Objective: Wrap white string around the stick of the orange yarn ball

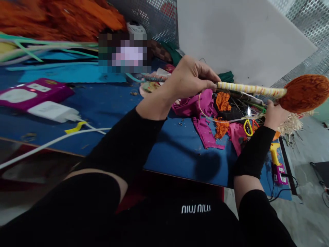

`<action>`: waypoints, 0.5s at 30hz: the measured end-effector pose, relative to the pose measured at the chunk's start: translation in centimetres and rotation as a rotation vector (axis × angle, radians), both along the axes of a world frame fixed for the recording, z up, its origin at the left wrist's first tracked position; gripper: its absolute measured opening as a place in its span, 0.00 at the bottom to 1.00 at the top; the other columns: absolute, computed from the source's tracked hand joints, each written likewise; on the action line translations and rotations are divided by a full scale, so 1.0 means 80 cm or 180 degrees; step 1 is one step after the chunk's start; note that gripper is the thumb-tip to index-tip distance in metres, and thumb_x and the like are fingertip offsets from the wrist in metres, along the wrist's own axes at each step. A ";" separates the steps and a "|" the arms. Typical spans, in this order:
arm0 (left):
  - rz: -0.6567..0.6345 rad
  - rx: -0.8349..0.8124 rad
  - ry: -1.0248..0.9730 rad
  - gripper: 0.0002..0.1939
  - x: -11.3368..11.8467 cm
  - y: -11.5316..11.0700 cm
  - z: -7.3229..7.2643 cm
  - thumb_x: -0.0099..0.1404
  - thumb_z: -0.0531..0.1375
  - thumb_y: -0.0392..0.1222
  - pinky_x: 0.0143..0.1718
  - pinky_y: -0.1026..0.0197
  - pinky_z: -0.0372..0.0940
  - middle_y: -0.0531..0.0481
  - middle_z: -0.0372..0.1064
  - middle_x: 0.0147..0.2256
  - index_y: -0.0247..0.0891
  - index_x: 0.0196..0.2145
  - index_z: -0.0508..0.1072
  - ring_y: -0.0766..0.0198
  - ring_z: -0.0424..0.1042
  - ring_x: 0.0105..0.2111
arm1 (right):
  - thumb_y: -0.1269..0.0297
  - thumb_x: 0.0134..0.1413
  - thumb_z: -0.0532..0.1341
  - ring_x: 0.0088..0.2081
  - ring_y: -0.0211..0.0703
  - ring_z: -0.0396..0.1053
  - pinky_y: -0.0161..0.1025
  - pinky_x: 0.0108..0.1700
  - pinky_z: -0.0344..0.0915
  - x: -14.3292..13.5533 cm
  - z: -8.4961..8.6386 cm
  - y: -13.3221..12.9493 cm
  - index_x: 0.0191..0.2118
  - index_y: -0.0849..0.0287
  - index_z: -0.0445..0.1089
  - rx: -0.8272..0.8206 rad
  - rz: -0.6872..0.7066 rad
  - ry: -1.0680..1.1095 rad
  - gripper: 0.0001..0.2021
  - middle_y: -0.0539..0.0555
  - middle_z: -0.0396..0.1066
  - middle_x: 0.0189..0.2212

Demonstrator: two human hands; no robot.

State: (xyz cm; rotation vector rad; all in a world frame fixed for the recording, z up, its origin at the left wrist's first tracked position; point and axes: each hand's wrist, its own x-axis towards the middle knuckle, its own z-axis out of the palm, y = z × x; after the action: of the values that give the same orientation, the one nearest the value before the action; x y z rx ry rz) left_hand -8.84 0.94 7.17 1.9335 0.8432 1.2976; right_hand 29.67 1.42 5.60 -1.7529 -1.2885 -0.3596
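Note:
A long stick wrapped in yellow and white strips (252, 89) is raised above the table, with a rust-orange cloth-covered rounded head (304, 93) at its right end. My left hand (191, 76) pinches the stick's left end between thumb and fingers. Near the orange head, my right hand (277, 116) is raised just below the stick; its fingers are mostly hidden, so its grip is unclear. Behind and under the stick are pink cloth pieces (205, 132), orange crumpled scraps (223, 101) and yellow-handled scissors (248, 127).
On the blue table (169, 154) are a purple and white device (33, 94) with a white cable, blue sheets (74, 70) and green strips at left. Orange cloth (56, 20) is heaped behind. A yellow glue gun (275, 154) lies at the right edge. A pale board (231, 37) stands behind.

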 end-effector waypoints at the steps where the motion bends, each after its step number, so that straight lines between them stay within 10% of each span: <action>1: 0.0007 -0.0011 -0.0111 0.11 0.004 -0.001 -0.001 0.62 0.70 0.47 0.45 0.51 0.76 0.51 0.81 0.29 0.41 0.40 0.87 0.55 0.78 0.38 | 0.58 0.58 0.65 0.61 0.70 0.70 0.71 0.65 0.62 -0.013 0.007 -0.004 0.44 0.62 0.80 -0.0081 -0.0205 -0.0044 0.14 0.73 0.79 0.46; 4: 0.0083 -0.0072 -0.0362 0.07 0.013 -0.003 -0.006 0.60 0.70 0.45 0.44 0.51 0.78 0.49 0.84 0.32 0.45 0.37 0.87 0.53 0.81 0.38 | 0.60 0.61 0.66 0.58 0.62 0.76 0.64 0.68 0.64 -0.067 0.025 -0.016 0.48 0.64 0.82 -0.0439 0.0283 -0.0162 0.15 0.71 0.82 0.49; 10: 0.0032 -0.0147 -0.0565 0.06 0.021 -0.002 -0.010 0.59 0.68 0.37 0.45 0.50 0.80 0.49 0.85 0.36 0.45 0.32 0.86 0.52 0.83 0.40 | 0.44 0.61 0.67 0.61 0.51 0.77 0.52 0.72 0.69 -0.193 -0.007 -0.013 0.45 0.52 0.80 -0.0586 0.3479 0.0925 0.18 0.55 0.83 0.49; 15: 0.0007 -0.0232 -0.0711 0.08 0.021 0.004 -0.011 0.59 0.68 0.34 0.41 0.52 0.79 0.51 0.84 0.31 0.45 0.33 0.86 0.56 0.80 0.35 | 0.38 0.60 0.69 0.41 0.45 0.77 0.48 0.54 0.79 -0.238 -0.041 -0.007 0.40 0.51 0.73 -0.0472 0.3510 0.1626 0.21 0.50 0.78 0.36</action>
State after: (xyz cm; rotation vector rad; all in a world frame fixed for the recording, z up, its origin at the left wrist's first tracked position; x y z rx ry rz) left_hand -7.13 1.27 6.30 1.6942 0.7689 1.4325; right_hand 10.66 0.88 2.32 -0.9039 -1.6679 0.7692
